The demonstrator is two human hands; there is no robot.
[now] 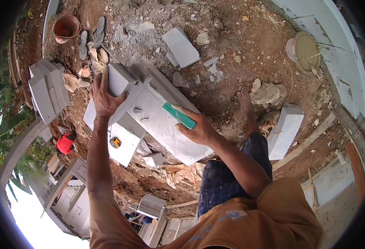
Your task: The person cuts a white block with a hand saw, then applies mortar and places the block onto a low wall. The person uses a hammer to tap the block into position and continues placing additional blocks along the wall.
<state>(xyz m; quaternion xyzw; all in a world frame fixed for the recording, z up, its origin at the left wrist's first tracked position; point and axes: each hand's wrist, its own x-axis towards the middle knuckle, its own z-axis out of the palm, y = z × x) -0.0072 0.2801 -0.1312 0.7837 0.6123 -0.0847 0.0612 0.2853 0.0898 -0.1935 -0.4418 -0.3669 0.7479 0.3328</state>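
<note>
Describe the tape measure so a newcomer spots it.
Find the long pale block in the middle. On a bright block to its lower left, beside the left forearm, sits the tape measure. Its small yellow and black case stands out among plain pale blocks.

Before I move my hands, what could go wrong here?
Your right hand grips a green-handled tool, likely a saw, while your bare left hand rests on a block near its far end; a slip might cut your fingers.
The tape measure lies near a block's edge, so a bump could knock it off.
Your bare foot is beside a rough stone and might get scraped.
</note>
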